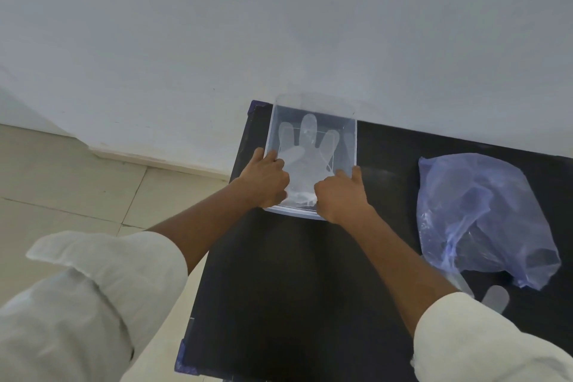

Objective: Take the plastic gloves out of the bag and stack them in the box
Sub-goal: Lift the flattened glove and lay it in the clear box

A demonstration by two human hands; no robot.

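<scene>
A: Where is the box (313, 108)?

B: At the far left corner of the black table (294, 273), against the white wall (279, 25). It is clear plastic, and a plastic glove (305, 152) lies flat inside it, fingers toward the wall.

A: And the hands?

B: Both are at the box's near end. The left hand (268, 180) has its fingers curled down on the glove's cuff side at the box's left edge. The right hand (339, 192) is curled the same way at the right edge, thumb along the wall of the box. I cannot tell whether either pinches the glove or only presses it.

A: Anything else nearby?

B: The bluish plastic bag (483, 217) lies crumpled well to the right of the box, and another glove's fingertip (496, 298) pokes out by the bag's near edge. Rolled white sleeves (117, 273) cover the near corners.
</scene>
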